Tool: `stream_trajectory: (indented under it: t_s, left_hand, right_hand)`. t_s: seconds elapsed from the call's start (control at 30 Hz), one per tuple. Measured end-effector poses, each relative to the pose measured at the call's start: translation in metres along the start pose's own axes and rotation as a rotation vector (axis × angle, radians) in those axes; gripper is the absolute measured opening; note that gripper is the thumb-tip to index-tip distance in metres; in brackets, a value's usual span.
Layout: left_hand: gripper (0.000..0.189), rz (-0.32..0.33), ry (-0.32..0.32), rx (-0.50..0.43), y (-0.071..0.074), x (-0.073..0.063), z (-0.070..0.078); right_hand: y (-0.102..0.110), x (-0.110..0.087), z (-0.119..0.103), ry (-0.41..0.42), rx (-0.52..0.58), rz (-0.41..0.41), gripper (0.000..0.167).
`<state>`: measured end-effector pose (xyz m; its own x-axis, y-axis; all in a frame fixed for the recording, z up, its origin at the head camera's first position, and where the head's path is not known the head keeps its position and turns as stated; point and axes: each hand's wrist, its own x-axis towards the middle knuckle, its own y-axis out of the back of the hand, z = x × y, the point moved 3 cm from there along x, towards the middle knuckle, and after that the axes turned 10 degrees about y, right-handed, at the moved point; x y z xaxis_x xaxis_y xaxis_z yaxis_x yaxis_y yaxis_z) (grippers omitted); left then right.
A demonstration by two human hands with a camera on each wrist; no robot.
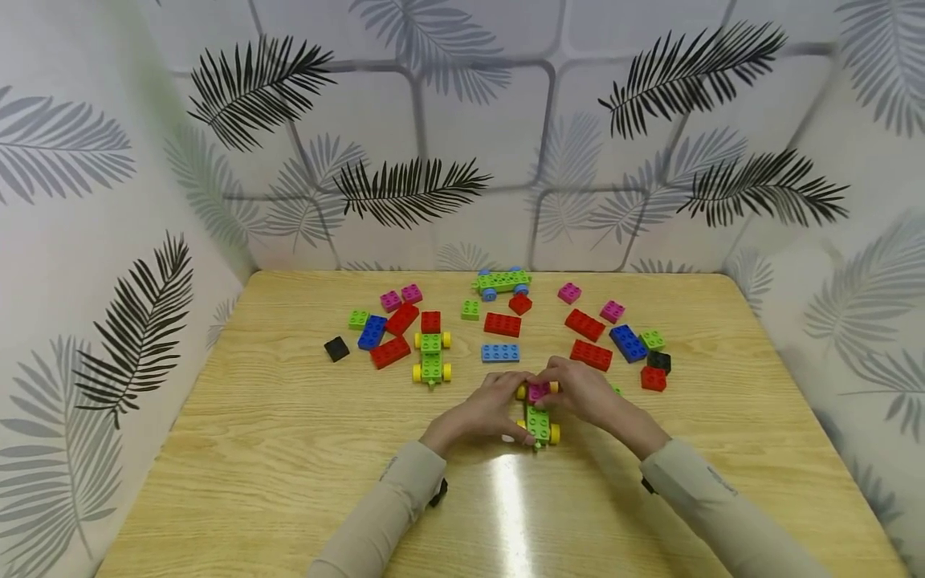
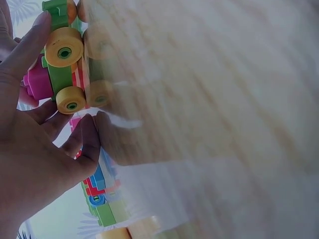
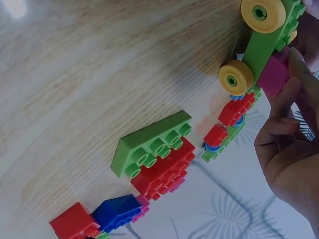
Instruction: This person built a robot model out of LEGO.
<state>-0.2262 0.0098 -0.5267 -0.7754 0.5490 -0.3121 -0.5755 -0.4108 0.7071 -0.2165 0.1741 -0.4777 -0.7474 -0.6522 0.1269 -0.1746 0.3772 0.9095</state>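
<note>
A green toy car base (image 1: 538, 425) with yellow wheels stands on the table in front of me. My left hand (image 1: 487, 408) holds it from the left, thumb at the near end and fingers by the far end. On the far half of the base sits a pink brick (image 1: 536, 392), pinched by the thumb and fingers of my right hand (image 1: 587, 395). The right wrist view shows this pink brick (image 3: 274, 73) against the studs of the green base (image 3: 263, 47); whether it is fully pressed down I cannot tell.
Left of the hands stands another green car base (image 1: 431, 368) with yellow wheels. A green base with blue wheels (image 1: 503, 281) is at the back. Beyond the hands lies a light blue brick (image 1: 500, 353). A green brick (image 3: 152, 144) lies beside the right hand, near red bricks.
</note>
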Motion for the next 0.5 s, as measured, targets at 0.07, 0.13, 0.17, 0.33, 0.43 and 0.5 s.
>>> stream_trajectory:
  t_s: [0.07,0.13,0.17,0.33,0.43,0.5]
  left_hand:
    - [0.097,0.001,0.0,0.005,0.0005,-0.0001,0.0]
    - [0.097,0.002,0.001,0.014,0.0005,0.0004,-0.0003]
    - [0.097,0.006,-0.001,0.022,0.0003,0.0009,-0.0006]
    - [0.096,0.006,-0.018,0.042,0.0013,0.0015,-0.0002]
    - [0.094,-0.002,-0.036,0.044,0.0017,0.0013,0.0003]
    - [0.093,0.0,-0.043,0.044,0.0018,0.0015,0.0003]
  right_hand:
    - [-0.0004,0.0013,0.0008,0.005,0.009,-0.004,0.032]
    - [-0.0008,0.0023,0.0015,0.006,0.014,-0.01,0.032]
    - [-0.001,0.0028,0.002,0.005,0.016,-0.012,0.032]
    - [-0.0019,0.0037,0.0041,-0.009,0.034,-0.019,0.029]
    - [-0.0024,0.0031,0.005,-0.023,0.056,-0.032,0.026]
    - [-0.0025,0.0033,0.0054,-0.024,0.065,-0.038,0.026]
